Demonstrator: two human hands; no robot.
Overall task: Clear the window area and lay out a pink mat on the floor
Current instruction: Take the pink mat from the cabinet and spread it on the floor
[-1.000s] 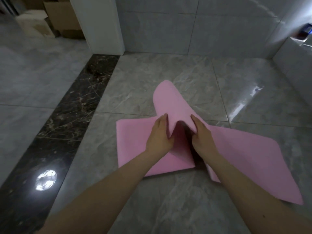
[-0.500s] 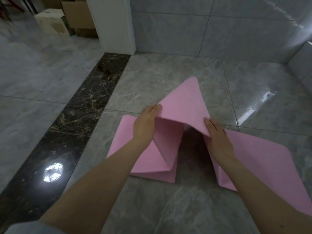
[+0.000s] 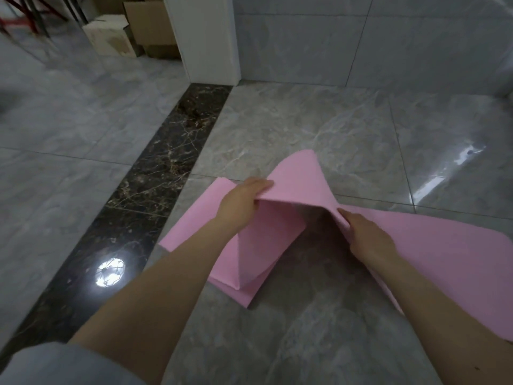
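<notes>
So the pink mat (image 3: 458, 262) is down on the grey marble floor (image 3: 305, 129), only partly opened up. Its right side lies flat and runs off toward the right edge of the view, its left side is still folded over on itself in a couple of layers, and the middle section is lifted into a peak, tent-like, with bare floor showing in shadow under it.

Both hands are on that raised bit. The left hand (image 3: 241, 204) pinches the mat's left upper edge, fingers on top and thumb tucked underneath. The right hand (image 3: 369, 234) grips the right slope of the peak, fingers curled over the edge. So the mat sits between and just ahead of the two hands, touching both.

Around the mat: a dark veined marble strip (image 3: 155, 173) runs diagonally just left of it, with a bright lamp reflection (image 3: 109, 272) on it. Beyond the mat is the grey tiled wall (image 3: 361, 37), and a white door frame (image 3: 206, 37) stands past the strip's far end. Further left of that frame sit some cardboard boxes (image 3: 147, 23). Nothing lies on the floor right next to the mat.
</notes>
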